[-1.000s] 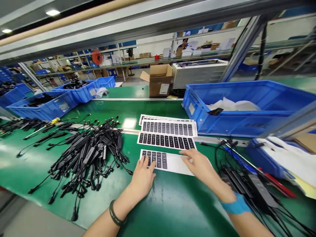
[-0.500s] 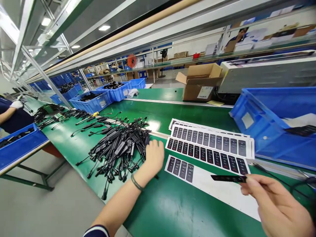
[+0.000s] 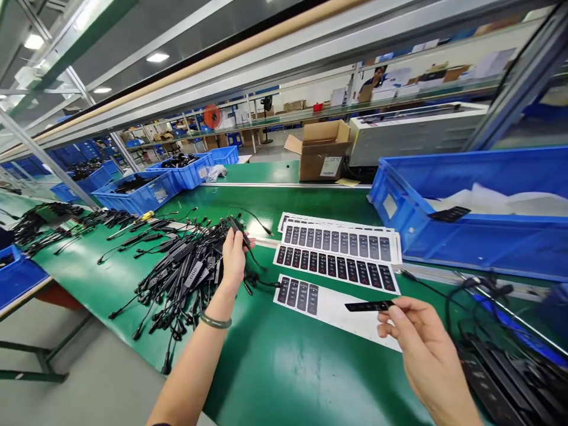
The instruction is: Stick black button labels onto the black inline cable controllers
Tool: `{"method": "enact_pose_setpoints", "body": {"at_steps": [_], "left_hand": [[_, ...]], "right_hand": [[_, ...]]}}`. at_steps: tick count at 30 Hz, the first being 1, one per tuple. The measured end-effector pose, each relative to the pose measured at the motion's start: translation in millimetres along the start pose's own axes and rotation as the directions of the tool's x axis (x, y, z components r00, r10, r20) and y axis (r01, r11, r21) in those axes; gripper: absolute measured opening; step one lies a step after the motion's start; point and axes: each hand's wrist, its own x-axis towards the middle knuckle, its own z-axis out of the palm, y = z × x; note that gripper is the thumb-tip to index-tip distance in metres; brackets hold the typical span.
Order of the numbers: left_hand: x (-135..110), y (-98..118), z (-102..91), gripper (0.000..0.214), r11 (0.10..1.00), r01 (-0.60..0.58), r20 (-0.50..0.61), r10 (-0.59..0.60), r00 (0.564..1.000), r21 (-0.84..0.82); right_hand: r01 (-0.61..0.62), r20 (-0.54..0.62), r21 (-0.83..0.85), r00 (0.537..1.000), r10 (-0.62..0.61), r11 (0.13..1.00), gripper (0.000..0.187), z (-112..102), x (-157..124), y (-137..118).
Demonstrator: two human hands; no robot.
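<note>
Your left hand point(image 3: 233, 260) has its fingers curled closely round a slim black device point(image 3: 238, 229); its lower part is hidden in your grip, and which of the nearby leads belong to it is hard to tell. Your right hand point(image 3: 421, 340) pinches one end of a black label point(image 3: 369, 306) between thumb and forefinger, its other fingers bent in. The label is almost edge-on, so its print barely reads, and your fingers cover its near end.

Behind that label lies the nearest label sheet point(image 3: 339, 312), four labels at its left end and bare white beyond; your right fingers hide part of its right end. Just past it, ahead of and between your hands, is a sheet of black labels with red marks point(image 3: 333, 265), then a sheet of greyer labels point(image 3: 341, 241) overlapping others whose faces are mostly covered.

Left of your left hand spreads a tangled pile of black cabled units point(image 3: 186, 278), too dense to count. Right of your right hand, more black units point(image 3: 501, 373) run off the edge, dark and blurred. Beyond them stands a blue bin point(image 3: 479, 239), cut off at its right side.
</note>
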Motion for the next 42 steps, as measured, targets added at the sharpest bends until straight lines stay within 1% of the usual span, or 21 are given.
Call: {"method": "enact_pose_setpoints", "body": {"at_steps": [1, 2, 3, 4, 5, 6, 7, 8, 9, 11, 12, 14, 15, 17, 19, 22, 26, 32, 39, 42], "left_hand": [[-8, 5, 6.4, 0.032, 0.998, 0.014, 0.019, -0.012, 1.0, -0.068], [-17, 10, 13.4, 0.033, 0.989, 0.046, 0.061, -0.038, 0.997, -0.137], [-28, 13, 20.8, 0.033, 0.968, 0.11, 0.13, -0.083, 0.988, -0.224], [-40, 15, 28.2, 0.032, 0.925, 0.205, 0.217, -0.139, 0.966, -0.32], [-53, 16, 35.5, 0.031, 0.844, 0.334, 0.329, -0.202, 0.922, -0.419], [-67, 14, 42.4, 0.031, 0.735, 0.471, 0.449, -0.252, 0.857, -0.487], [-81, 11, 48.6, 0.034, 0.632, 0.585, 0.553, -0.281, 0.784, -0.508], [-94, 7, 54.0, 0.039, 0.561, 0.666, 0.632, -0.295, 0.716, -0.493], [-106, 2, 58.5, 0.045, 0.525, 0.718, 0.687, -0.306, 0.66, -0.456], [-126, -9, 64.3, 0.052, 0.499, 0.78, 0.756, -0.319, 0.571, -0.378], [-134, -14, 65.8, 0.05, 0.485, 0.803, 0.782, -0.324, 0.533, -0.346], [-144, -20, 66.4, 0.045, 0.466, 0.835, 0.821, -0.325, 0.47, -0.294], [-146, -22, 65.9, 0.045, 0.47, 0.843, 0.836, -0.326, 0.441, -0.261], [-149, -23, 64.1, 0.05, 0.507, 0.843, 0.86, -0.336, 0.385, -0.18], [-150, -22, 62.2, 0.057, 0.555, 0.824, 0.875, -0.338, 0.347, -0.112], [-150, -21, 60.3, 0.062, 0.582, 0.809, 0.89, -0.32, 0.324, -0.085], [-152, -20, 59.4, 0.064, 0.576, 0.812, 0.894, -0.31, 0.323, -0.094], [-153, -20, 59.3, 0.064, 0.581, 0.807, 0.893, -0.304, 0.332, -0.102], [-153, -21, 58.6, 0.063, 0.578, 0.811, 0.898, -0.305, 0.318, -0.091], [-152, -22, 58.9, 0.061, 0.58, 0.809, 0.902, -0.295, 0.316, -0.094]], "right_hand": [[0.004, -0.005, 0.02, 1.0, -0.004, 1.0, 0.031, 1, 0, -1], [0.007, -0.011, 0.042, 1.0, -0.007, 0.999, 0.031, 1, -1, -3], [0.008, -0.015, 0.066, 1.0, -0.007, 0.998, 0.03, 2, -1, -4], [0.007, -0.019, 0.092, 1.0, -0.005, 0.996, 0.03, 2, -1, -6], [0.003, -0.021, 0.117, 1.0, 0.0, 0.993, 0.03, 2, -2, -7], [-0.001, -0.024, 0.14, 1.0, 0.004, 0.99, 0.03, 2, -2, -9], [-0.005, -0.023, 0.16, 1.0, 0.009, 0.987, 0.03, 2, -3, -11], [-0.009, -0.018, 0.179, 1.0, 0.013, 0.984, 0.03, 2, -4, -13], [-0.013, -0.009, 0.198, 1.0, 0.015, 0.98, 0.029, 2, -5, -15], [-0.017, 0.017, 0.223, 1.0, 0.014, 0.975, 0.028, 3, -7, -17], [-0.022, 0.034, 0.225, 0.999, 0.015, 0.974, 0.028, 4, -8, -18], [-0.036, 0.071, 0.196, 0.997, 0.023, 0.98, 0.027, 5, -9, -18], [-0.046, 0.091, 0.166, 0.995, 0.031, 0.985, 0.027, 6, -10, -18], [-0.063, 0.136, 0.089, 0.989, 0.051, 0.994, 0.028, 8, -11, -17], [-0.075, 0.189, 0.021, 0.98, 0.07, 0.997, 0.03, 10, -12, -16], [-0.106, 0.246, -0.02, 0.963, 0.108, 0.994, 0.033, 12, -15, -17], [-0.177, 0.241, -0.002, 0.955, 0.172, 0.984, 0.033, 13, -19, -19], [-0.131, 0.241, -0.04, 0.961, 0.137, 0.991, 0.027, 13, -20, -16], [-0.221, 0.253, 0.02, 0.945, 0.209, 0.975, 0.028, 12, -21, -16], [-0.21, 0.261, 0.004, 0.944, 0.201, 0.978, 0.027, 10, -22, -16]]}}
